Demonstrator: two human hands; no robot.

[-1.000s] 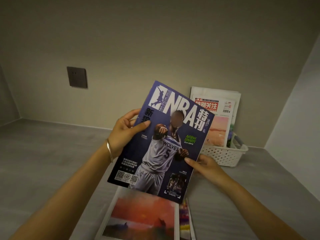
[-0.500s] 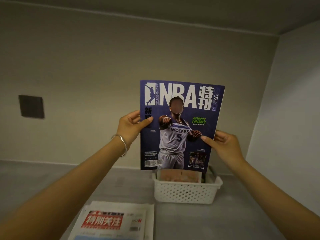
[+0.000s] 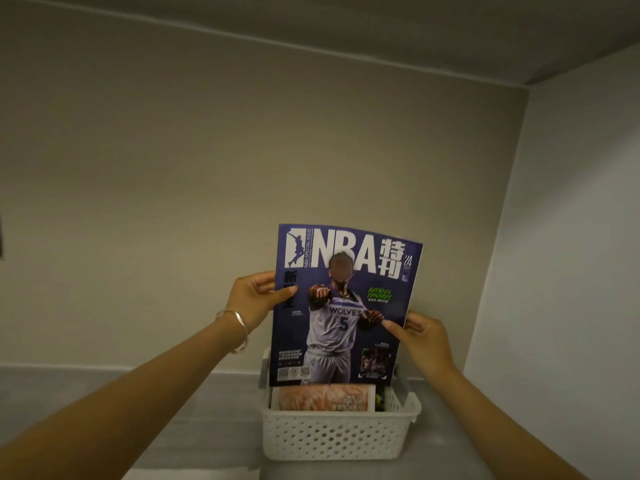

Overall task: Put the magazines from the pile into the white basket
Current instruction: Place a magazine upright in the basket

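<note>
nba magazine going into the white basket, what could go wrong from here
The NBA magazine is held upright by its side edges only, left hand and right hand, so it could bow or slip. Its bottom edge meets a magazine already in the basket and may catch on it. The light white basket might slide on the grey surface if pushed.

Glossy paper magazine (image 3: 346, 303); white perforated plastic basket (image 3: 334, 438); shiny metal bangle (image 3: 239, 327); smooth, matt grey worktop (image 3: 194, 427); matt painted wall (image 3: 242, 150).

The magazine (image 3: 346, 299) cover is deep blue with white lettering; the basket (image 3: 332, 438) is white, perforated with holes; the tabletop (image 3: 173, 410) is grey.
</note>
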